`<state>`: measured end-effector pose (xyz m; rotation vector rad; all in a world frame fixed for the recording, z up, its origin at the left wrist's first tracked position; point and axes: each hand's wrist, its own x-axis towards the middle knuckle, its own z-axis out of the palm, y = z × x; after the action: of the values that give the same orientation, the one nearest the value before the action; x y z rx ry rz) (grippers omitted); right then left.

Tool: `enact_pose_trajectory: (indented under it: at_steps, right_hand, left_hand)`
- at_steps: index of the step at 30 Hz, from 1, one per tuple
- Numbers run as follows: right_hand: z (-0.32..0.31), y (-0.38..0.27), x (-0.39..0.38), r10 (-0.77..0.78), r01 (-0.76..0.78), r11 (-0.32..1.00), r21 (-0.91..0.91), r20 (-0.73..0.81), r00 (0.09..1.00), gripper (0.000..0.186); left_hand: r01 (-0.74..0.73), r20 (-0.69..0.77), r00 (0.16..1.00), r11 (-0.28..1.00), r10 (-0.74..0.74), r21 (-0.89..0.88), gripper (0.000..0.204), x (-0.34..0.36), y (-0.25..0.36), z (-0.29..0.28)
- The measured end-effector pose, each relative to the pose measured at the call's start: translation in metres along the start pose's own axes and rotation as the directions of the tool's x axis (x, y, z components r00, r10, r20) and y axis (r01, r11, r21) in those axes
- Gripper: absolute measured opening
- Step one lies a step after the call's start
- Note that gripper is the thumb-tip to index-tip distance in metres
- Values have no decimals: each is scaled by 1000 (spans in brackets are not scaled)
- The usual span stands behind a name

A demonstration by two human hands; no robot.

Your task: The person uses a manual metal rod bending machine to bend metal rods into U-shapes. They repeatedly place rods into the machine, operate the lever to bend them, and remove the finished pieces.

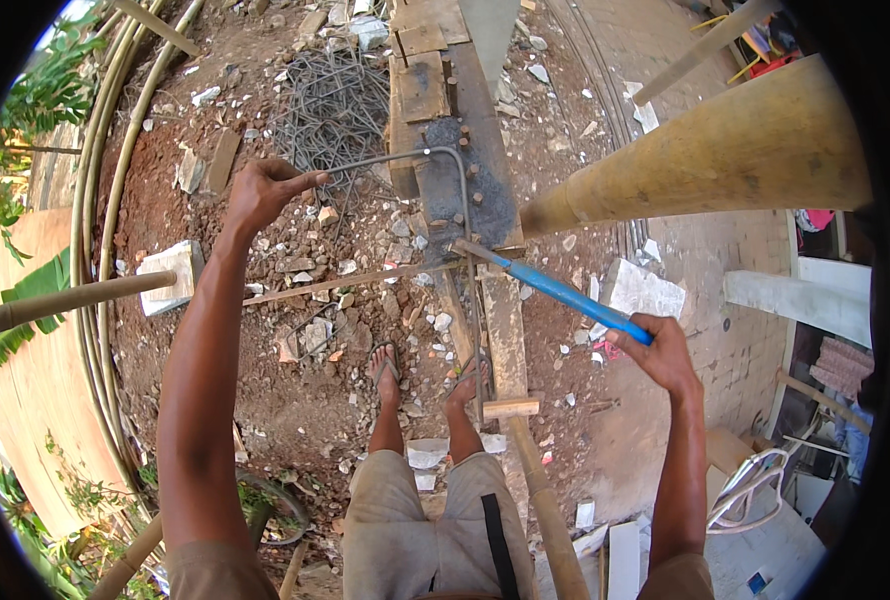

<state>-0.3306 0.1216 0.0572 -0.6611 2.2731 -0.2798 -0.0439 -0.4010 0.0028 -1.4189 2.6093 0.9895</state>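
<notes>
A thin steel rebar rod (385, 158) lies over a narrow wooden bench (505, 225) set with several metal pegs. Its far part bends round in a corner, and the long part runs back toward my feet. My left hand (265, 195) pinches the short end of the rod, left of the bench. In my right hand (660, 352) is a rebar bending bar (577, 298) with a blue handle, gripped near its end. The bar slants to the upper left, and its metal head meets the rod at the bench; how it hooks on is too small to tell.
A heap of bent steel rods (330, 115) lies left of the bench on rubble-strewn soil. A thick bamboo pole (705, 145) slants in from the right. Another pole (75, 303) ends at a pale block (170, 278) on the left. My sandalled feet stand by the bench's near beam.
</notes>
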Motion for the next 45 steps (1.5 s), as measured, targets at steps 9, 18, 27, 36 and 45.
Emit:
enact_pose_trajectory:
  at_steps: [9, 18, 27, 36, 45]
  right_hand:
    - [25, 17, -8, -130, 114, 987, -117, -138, 982, 58]
    - [24, 0, -16, -85, 68, 994, -91, -205, 975, 61]
    - [49, 17, -23, -46, 14, 995, -103, -310, 950, 58]
    - [157, -119, -103, 381, -346, 924, 164, -497, 780, 54]
    - [222, -106, -133, 434, -322, 899, 296, -516, 739, 53]
  left_hand:
    - [-33, -161, 987, 993, 15, -112, 67, -16, 0, 13]
    - [456, 416, 887, 530, -201, -715, 48, -273, 133, 169]
    - [598, 628, 778, 287, 15, -748, 61, -276, 117, 225]
    - [158, 651, 745, 910, 145, -383, 66, -210, 48, 127]
    - [52, 479, 876, 976, 57, -212, 64, -202, 35, 103]
